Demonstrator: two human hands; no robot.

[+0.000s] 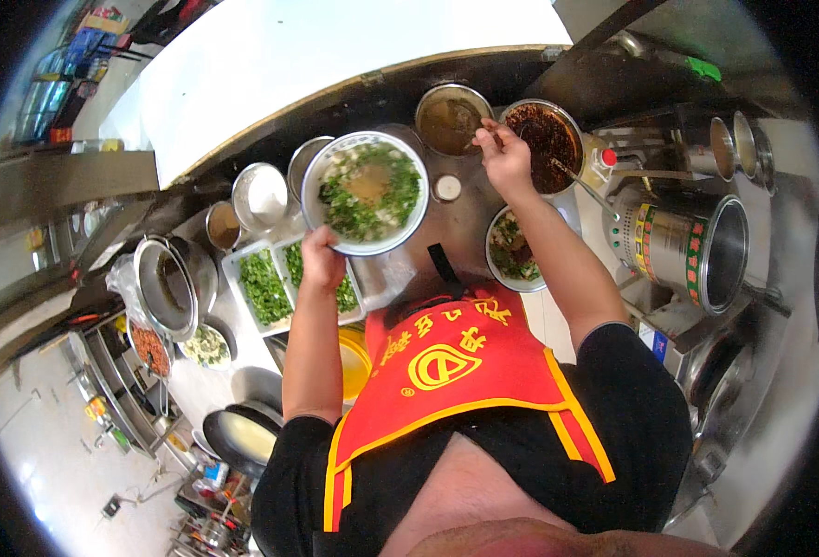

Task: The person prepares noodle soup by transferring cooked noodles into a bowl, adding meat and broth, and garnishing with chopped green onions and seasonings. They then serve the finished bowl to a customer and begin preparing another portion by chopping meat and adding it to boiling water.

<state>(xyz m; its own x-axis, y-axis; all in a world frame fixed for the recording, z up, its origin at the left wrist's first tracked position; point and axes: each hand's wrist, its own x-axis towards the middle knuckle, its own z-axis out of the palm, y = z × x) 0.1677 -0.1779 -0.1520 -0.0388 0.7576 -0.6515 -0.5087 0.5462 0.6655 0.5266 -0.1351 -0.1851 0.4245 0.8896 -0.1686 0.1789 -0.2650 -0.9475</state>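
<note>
My left hand (323, 259) grips the near rim of a white bowl (365, 193) that holds chopped green herbs, pale pieces and a brownish patch in the middle. My right hand (504, 154), fingers pinched around what looks like a thin utensil handle, is over the right edge of a steel pot of brown liquid (449, 118). Right beside it stands a steel pot of dark red chili oil (545, 139) with a metal ladle (580, 181) in it. A second bowl with greens and dark sauce (510, 250) sits partly behind my right forearm.
A white divided tray of chopped greens (263, 285) lies left, near a bowl of white powder (261, 195). A small white-topped container (447, 187) stands between the bowl and my right forearm. Right are a red-capped jug (601, 159) and a large steel cooker (688, 244). A wok (239, 438) is lower left.
</note>
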